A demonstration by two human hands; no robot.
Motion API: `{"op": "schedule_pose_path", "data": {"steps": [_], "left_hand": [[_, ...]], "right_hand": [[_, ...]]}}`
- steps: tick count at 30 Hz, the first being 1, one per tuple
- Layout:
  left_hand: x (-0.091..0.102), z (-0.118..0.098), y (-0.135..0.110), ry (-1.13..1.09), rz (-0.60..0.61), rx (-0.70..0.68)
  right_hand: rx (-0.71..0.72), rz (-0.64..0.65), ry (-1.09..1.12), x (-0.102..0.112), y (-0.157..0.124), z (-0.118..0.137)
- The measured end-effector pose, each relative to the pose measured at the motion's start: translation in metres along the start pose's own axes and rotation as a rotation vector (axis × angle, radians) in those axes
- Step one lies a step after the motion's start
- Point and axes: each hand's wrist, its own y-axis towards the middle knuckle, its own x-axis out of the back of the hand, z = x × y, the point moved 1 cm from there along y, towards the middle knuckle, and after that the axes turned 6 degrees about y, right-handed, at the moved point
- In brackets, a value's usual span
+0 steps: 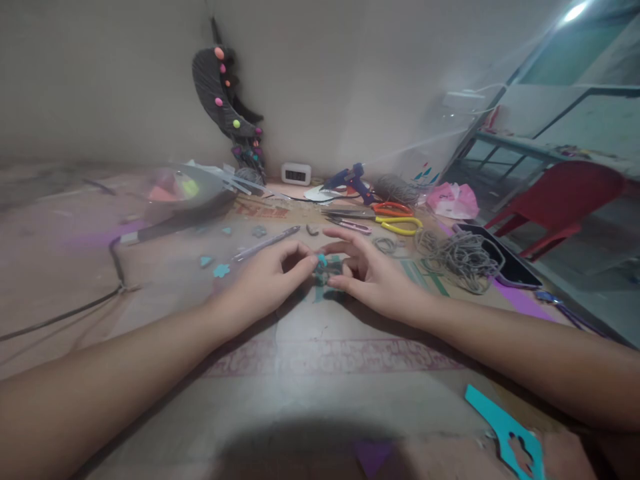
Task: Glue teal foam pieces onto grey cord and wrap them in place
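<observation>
Grey twine (463, 259) lies tangled beside a phone (523, 268) on the worktable (240, 393), a crescent hanging (207, 83) on the pale wall (350, 87) behind and a red plastic chair (560, 200) beyond. Mid-table, the left hand (270, 273) pinches a small grey-and-turquoise piece (325, 270); the right hand (377, 277) curves round its other side, grip unclear.

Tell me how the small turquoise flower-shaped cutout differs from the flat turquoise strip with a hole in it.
The small turquoise flower-shaped cutout is smaller than the flat turquoise strip. The cutout has a petalled outline; the strip is long, with a hole toward one end. The cutout lies just beyond the left forearm; the strip lies on the near side of the right forearm. Both are turquoise.
</observation>
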Motion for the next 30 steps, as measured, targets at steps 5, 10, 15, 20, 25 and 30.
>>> {"op": "schedule_pose_path", "data": {"steps": [5,10,15,20,25,30], "left_hand": [[0.0003,-0.0009,0.0002,0.016,0.012,-0.009],[-0.0005,0.0012,-0.0009,0.001,0.025,0.000],[0.0005,-0.0027,-0.0016,0.035,0.035,0.012],[0.0008,-0.0070,-0.0012,0.058,0.053,0.013],[0.0012,-0.0064,-0.0007,0.019,0.087,-0.040],[0.0010,-0.0057,-0.0003,0.016,0.072,0.000]], "right_hand": [[-0.021,0.039,0.092,-0.0028,-0.0006,-0.0010],[-0.007,-0.040,0.017,-0.0017,-0.0010,0.0002],[-0.029,-0.097,-0.133,0.0001,0.0015,0.0016],[-0.018,-0.103,-0.231,0.0015,0.0043,0.0064],[-0.056,-0.123,-0.186,0.0032,0.0050,0.0065],[-0.099,-0.137,-0.160,0.0035,0.0042,0.0069]]}}
